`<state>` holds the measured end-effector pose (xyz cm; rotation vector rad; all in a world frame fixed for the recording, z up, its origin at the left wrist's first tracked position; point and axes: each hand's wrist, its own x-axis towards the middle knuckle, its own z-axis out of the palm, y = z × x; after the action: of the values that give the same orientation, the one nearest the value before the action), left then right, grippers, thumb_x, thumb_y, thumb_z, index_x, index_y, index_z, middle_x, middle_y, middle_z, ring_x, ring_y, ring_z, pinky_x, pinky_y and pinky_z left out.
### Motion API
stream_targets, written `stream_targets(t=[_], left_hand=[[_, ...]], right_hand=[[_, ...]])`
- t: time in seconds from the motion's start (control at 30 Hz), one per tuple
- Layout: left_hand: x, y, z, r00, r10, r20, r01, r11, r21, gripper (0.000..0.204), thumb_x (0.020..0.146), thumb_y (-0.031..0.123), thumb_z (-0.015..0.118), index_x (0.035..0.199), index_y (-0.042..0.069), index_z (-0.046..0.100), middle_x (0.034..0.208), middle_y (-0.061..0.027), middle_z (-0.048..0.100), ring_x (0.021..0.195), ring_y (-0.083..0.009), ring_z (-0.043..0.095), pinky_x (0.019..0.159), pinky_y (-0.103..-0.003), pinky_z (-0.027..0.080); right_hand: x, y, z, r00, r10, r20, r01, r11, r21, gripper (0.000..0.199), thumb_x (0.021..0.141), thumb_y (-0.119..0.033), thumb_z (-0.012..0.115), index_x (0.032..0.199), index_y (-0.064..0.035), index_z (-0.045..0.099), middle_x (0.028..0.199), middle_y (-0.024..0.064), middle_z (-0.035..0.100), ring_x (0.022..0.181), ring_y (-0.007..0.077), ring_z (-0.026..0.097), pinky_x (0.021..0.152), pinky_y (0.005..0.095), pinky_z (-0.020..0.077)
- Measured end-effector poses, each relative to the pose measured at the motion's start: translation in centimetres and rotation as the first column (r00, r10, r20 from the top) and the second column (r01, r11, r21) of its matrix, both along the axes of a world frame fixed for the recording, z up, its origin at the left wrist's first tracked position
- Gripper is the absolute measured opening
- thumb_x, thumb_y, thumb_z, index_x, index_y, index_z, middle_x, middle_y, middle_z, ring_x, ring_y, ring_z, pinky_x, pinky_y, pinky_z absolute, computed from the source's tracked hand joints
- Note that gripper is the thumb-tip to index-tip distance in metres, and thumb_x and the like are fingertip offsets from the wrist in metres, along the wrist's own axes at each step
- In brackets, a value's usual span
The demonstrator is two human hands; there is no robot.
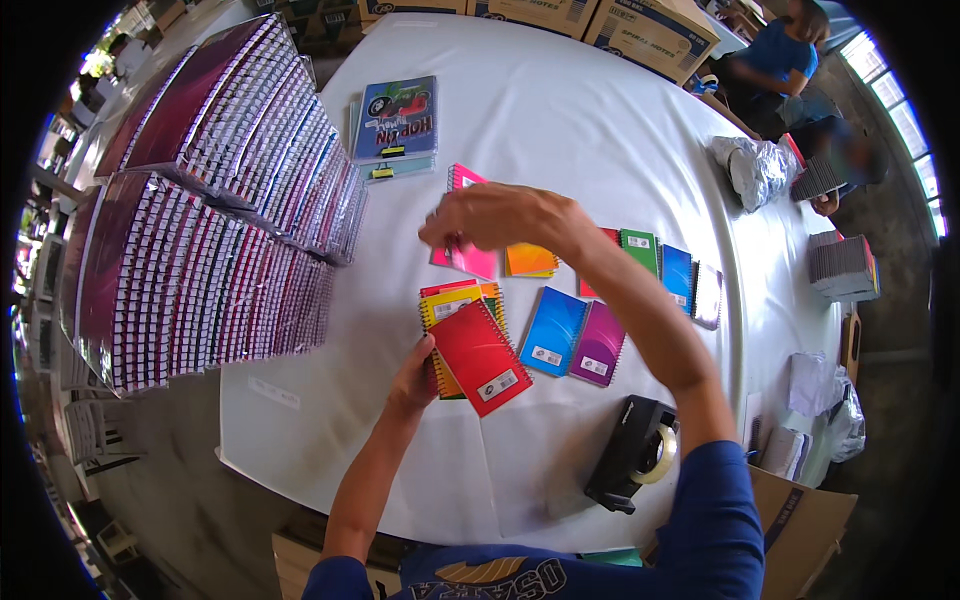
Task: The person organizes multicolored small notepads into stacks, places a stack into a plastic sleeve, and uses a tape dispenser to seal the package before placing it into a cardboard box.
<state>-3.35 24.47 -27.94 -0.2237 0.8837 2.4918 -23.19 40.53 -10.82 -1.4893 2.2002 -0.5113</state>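
My left hand (412, 376) grips the lower left side of a fanned stack of small spiral notebooks. A red notebook (482, 358) lies on top, with a yellow notebook (447, 306) and other colours sticking out beneath. Above the stack, my right hand (490, 217) reaches over pink notebooks (470, 262) with its fingers curled down. Its fingertips are partly hidden, so what they hold is not plain. Right of it lie an orange notebook (531, 260), a blue notebook (553, 330), a purple notebook (598, 343) and a green notebook (639, 248), the last beyond my forearm.
Tall piles of wrapped spiral notebooks (220, 270) line the left. Larger notebooks (396, 120) lie at the back. A black tape dispenser (632, 455) stands near my right elbow. Cardboard boxes (650, 35) sit behind the table (330, 420). A co-worker (775, 65) is at far right.
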Motion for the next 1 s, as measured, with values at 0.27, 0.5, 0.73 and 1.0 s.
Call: stream_targets(t=[0.27, 0.5, 0.73, 1.0], left_hand=[[0.4, 6.5, -3.3, 0.969, -0.237, 0.074, 0.209, 0.939, 0.272, 0.053, 0.103, 0.043, 0.028, 0.138, 0.004, 0.038, 0.130, -0.0107, 0.052, 0.119, -0.0239, 0.051, 0.102, -0.038, 0.039], [2.2, 9.8, -2.4, 0.985, -0.170, -0.042, 0.172, 0.984, 0.040, 0.082, 0.086, 0.062, 0.054, 0.139, 0.003, 0.038, 0.133, -0.0125, 0.051, 0.122, -0.0246, 0.049, 0.101, -0.041, 0.042], [2.3, 10.8, -1.5, 0.971, -0.231, -0.066, 0.228, 0.973, -0.046, 0.090, 0.081, 0.068, 0.056, 0.138, 0.000, 0.039, 0.133, -0.0118, 0.052, 0.121, -0.0237, 0.051, 0.101, -0.040, 0.042], [2.6, 11.4, 0.1, 0.977, -0.205, -0.060, 0.202, 0.978, -0.055, 0.090, 0.080, 0.065, 0.060, 0.138, 0.001, 0.038, 0.132, -0.0110, 0.052, 0.120, -0.0230, 0.051, 0.100, -0.039, 0.043]], right_hand=[[16.8, 3.3, -1.2, 0.937, 0.252, -0.241, -0.170, 0.934, 0.313, 0.021, 0.075, -0.004, 0.061, 0.095, -0.0055, 0.064, 0.086, 0.0093, 0.067, 0.080, 0.0315, 0.066, 0.065, 0.0393, 0.0515], [11.3, 18.9, -3.0, 0.786, -0.604, 0.133, 0.615, 0.739, -0.274, 0.026, 0.082, 0.001, 0.059, 0.108, -0.0034, 0.065, 0.109, 0.0129, 0.063, 0.095, 0.0299, 0.063, 0.079, 0.0356, 0.0518], [8.7, 36.7, -14.7, -0.205, -0.893, -0.400, 0.966, -0.251, 0.065, 0.048, 0.070, -0.038, 0.080, 0.098, -0.0009, 0.067, 0.111, 0.0200, 0.059, 0.109, 0.0375, 0.055, 0.085, 0.0462, 0.0491], [10.2, 40.4, -14.3, -0.343, -0.939, -0.001, 0.939, -0.343, -0.014, 0.055, 0.067, -0.027, 0.082, 0.101, 0.0052, 0.053, 0.097, 0.0228, 0.061, 0.093, 0.0343, 0.062, 0.081, 0.0456, 0.0517]])
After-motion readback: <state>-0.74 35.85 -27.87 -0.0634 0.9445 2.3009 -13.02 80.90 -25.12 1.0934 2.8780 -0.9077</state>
